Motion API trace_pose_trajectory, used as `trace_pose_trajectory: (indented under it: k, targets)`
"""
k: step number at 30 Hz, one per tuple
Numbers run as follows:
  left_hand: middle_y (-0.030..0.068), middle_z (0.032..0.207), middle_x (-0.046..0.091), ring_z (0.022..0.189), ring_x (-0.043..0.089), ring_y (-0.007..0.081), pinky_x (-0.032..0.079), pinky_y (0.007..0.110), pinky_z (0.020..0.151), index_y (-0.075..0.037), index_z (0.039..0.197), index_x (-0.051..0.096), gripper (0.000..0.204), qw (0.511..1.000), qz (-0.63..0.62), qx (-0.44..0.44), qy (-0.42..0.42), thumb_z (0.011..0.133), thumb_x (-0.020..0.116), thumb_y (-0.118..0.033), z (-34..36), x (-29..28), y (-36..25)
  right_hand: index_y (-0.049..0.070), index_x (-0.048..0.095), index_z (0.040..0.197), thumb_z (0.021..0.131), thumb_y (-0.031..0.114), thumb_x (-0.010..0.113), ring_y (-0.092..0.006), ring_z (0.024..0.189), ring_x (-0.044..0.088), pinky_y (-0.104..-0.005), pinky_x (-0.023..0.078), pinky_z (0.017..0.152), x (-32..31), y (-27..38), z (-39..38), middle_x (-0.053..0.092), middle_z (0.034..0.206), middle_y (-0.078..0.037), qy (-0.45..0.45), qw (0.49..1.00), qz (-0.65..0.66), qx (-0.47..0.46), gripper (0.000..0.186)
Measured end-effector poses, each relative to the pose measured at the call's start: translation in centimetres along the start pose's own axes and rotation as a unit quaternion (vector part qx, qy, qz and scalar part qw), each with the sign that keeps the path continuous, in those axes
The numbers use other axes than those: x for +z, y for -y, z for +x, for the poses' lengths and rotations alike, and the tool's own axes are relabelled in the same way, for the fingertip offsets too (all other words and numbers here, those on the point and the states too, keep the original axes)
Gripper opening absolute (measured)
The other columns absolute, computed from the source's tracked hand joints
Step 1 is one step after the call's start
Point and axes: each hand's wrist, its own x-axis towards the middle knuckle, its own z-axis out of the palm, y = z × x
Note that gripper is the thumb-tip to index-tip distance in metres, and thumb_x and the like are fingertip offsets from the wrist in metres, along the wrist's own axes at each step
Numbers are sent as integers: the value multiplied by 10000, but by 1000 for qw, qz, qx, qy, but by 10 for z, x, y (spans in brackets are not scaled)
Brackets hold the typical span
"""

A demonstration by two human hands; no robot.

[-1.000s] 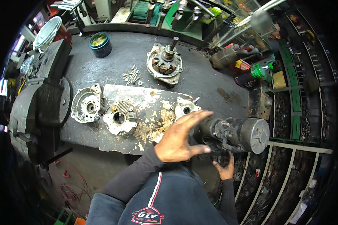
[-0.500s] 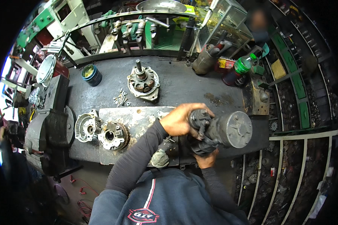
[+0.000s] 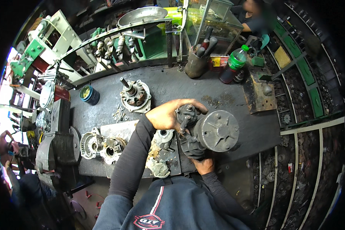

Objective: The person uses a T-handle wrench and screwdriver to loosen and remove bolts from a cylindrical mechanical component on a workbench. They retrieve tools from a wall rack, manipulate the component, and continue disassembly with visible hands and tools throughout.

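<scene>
A black starter motor [image 3: 220, 132] is held up over the front right of the bench, its round end cap facing up. My left hand [image 3: 165, 115] wraps the smaller solenoid cylinder [image 3: 187, 113] on its left side. From below, my right hand [image 3: 204, 165] grips the starter's near end; most of those fingers are hidden. Beyond my left hand stands an alternator rotor [image 3: 135, 94] in its end housing, shaft upward. Left of my left forearm lie an open aluminium housing [image 3: 90, 145] and a second round housing [image 3: 113, 150]. A small metal part [image 3: 165, 140] rests beside that forearm.
Loose bolts [image 3: 120, 114] lie near the rotor. A grease tub [image 3: 89, 95] stands far left, a rag [image 3: 158, 168] at the front edge. A tool holder [image 3: 196, 65] and bottle [image 3: 234, 65] stand at the back. One person [image 3: 257, 19] is behind the bench, another [image 3: 25, 184] at left.
The view has shifted, so the bench things appear moved and tilted. Both my hands still hold the starter motor, whose end cap now faces up more. The small metal part shows more fully.
</scene>
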Motion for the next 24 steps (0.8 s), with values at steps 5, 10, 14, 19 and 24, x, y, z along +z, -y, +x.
trace_pose_trajectory:
  k: [5,10,14,19,24]
  targets:
    - [151,1454,586,1368,541,246,402,392,1189,-1,1502,475,969,997,-19,-56,-38,615,865,15,-12,6,-4,-15,473,1468,707,349,893,-481,1417,377,-567,258,1206,-31,3,0,455,1504,-287,90,991,0,98,942]
    - [141,1503,552,1422,486,236,321,369,1229,-12,1537,435,1035,989,22,-87,-118,585,832,60,-27,17,-12,3,510,1418,702,230,890,-440,1314,472,-545,356,1132,-64,6,0,531,1379,-247,-12,999,10,34,841]
    - [157,1543,501,1476,410,246,264,367,1255,1,1561,393,1110,980,-53,-81,-173,522,773,87,-39,28,-14,41,525,1400,672,126,842,-431,1285,494,-523,388,1110,-91,-2,8,538,1340,-222,-16,998,35,54,799]
    - [155,1595,437,1497,383,261,312,418,1236,-33,1585,365,1096,962,-51,-123,-237,636,912,10,-65,40,-12,22,612,1309,740,50,817,-299,1034,636,-382,535,862,-117,-16,29,606,1177,-180,-50,992,88,71,605]
    - [153,1440,585,1288,573,215,460,384,1120,-30,1544,429,864,927,-57,-184,-322,806,876,-73,-114,43,-21,1,670,1222,845,20,795,-58,714,541,-193,455,659,-145,-12,66,654,906,-24,-61,943,278,170,398]
